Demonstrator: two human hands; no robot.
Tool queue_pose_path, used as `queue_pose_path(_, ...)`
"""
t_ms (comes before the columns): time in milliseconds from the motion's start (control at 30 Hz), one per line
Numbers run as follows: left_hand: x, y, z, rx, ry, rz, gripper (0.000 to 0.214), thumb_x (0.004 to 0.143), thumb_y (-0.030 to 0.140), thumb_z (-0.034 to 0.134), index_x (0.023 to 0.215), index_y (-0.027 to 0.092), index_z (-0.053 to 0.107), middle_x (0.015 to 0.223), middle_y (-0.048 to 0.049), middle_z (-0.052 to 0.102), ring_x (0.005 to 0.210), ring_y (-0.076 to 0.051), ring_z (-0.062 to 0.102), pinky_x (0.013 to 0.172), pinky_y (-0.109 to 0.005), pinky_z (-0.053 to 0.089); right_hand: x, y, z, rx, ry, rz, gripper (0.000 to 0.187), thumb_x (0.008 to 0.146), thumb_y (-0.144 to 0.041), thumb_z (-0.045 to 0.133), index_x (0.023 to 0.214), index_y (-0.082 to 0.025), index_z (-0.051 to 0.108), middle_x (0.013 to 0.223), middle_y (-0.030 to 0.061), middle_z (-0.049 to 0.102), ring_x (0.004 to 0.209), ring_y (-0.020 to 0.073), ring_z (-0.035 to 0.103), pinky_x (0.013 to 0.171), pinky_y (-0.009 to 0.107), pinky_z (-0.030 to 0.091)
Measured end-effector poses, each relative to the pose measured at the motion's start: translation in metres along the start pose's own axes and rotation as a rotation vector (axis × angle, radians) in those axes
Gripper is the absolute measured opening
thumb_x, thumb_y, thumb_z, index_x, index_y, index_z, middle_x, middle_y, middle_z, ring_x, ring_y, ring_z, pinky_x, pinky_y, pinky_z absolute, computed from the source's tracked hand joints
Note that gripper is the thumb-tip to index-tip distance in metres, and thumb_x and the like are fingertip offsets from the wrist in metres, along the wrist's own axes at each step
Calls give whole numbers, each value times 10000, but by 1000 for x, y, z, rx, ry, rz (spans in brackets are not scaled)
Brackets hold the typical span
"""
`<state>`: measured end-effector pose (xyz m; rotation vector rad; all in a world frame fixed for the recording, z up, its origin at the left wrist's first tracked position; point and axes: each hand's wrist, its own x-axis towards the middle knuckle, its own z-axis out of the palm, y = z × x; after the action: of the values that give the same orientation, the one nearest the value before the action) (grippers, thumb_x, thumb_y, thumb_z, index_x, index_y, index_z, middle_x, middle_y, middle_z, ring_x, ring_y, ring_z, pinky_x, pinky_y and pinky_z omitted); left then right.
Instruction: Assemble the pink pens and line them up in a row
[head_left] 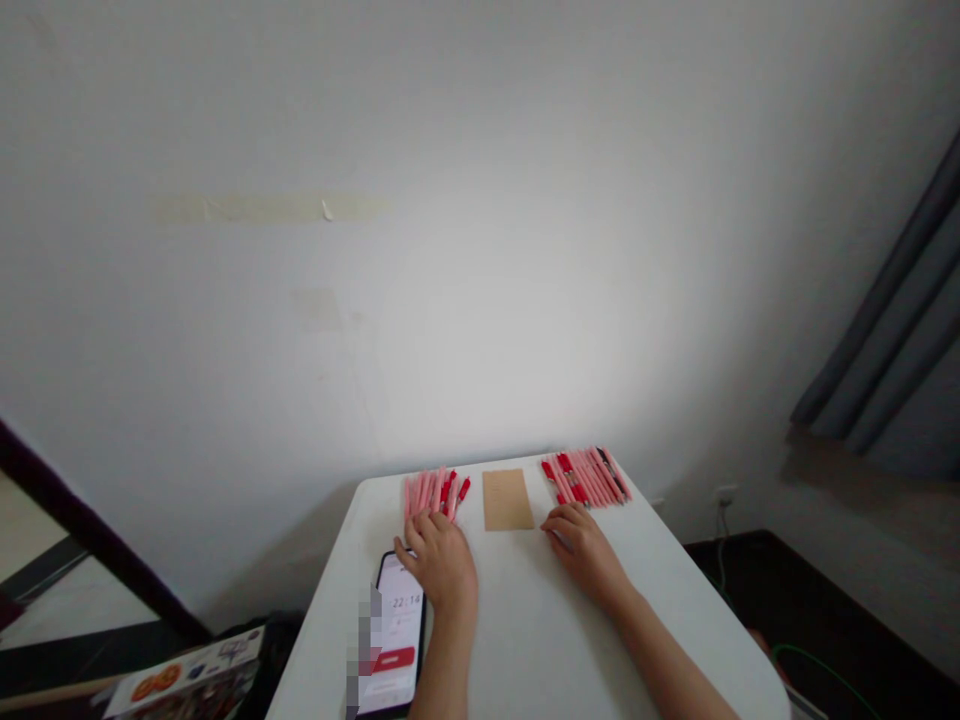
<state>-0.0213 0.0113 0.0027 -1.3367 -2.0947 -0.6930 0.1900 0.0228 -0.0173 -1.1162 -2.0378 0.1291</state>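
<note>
Your left-hand fingers (pixel 420 522) lie side by side, loosely bent, with their tips on the near ends of the left batch of pink plastic pens with red clips (pixel 435 492); they pinch nothing. Your right-hand fingers (pixel 559 520) are curled under, just short of the right row of pink and red pens (pixel 587 477), and you cannot tell whether they nip anything. Behind them your left hand (pixel 442 560) covers the top edge of a black smartphone (pixel 394 650), and your right hand (pixel 585 550) rests flat on the white worktop (pixel 525 640). Between the two lots of pens lies a plain brown cardboard rectangle (pixel 508 499), touched by neither hand. By the look of it you are at the reaching stage, with no pen lifted; drawing one from such a tight row would call for a fine fingertip pinch at its near end. The phone's screen reads 22:14 above a red button; no other writing is legible.
</note>
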Motion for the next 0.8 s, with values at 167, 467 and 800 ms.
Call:
queue_pose_path(167, 0, 4, -1, -143, 29, 55, 229, 855, 222, 435, 959, 140, 622, 1092, -114, 593, 1120, -287, 454, 1000, -527, 340, 0, 4, 3, 7, 14, -9, 205, 879, -156, 479, 912, -209, 674, 930, 74, 634, 913, 201, 566, 817, 354, 488)
queue_pose_path(467, -8, 14, 3, -523, -65, 260, 150, 841, 241, 506, 846, 212, 653, 1102, -83, 578, 1122, -266, 465, 994, -511, 358, -5, 15, 11, 19, 120, 64, 304, 891, -247, 488, 1176, -242, 594, 1086, 95, 570, 1032, 219, 559, 896, 390, 492)
queue_pose_path(800, -17, 20, 7, -672, -147, 322, 173, 844, 271, 513, 811, 234, 678, 1110, -72, 563, 1148, -262, 459, 993, -498, 387, -4, 19, 13, 17, 145, 65, 367, 892, -292, 520, 1257, -257, 542, 1172, 103, 543, 1093, 237, 528, 934, 439, 467)
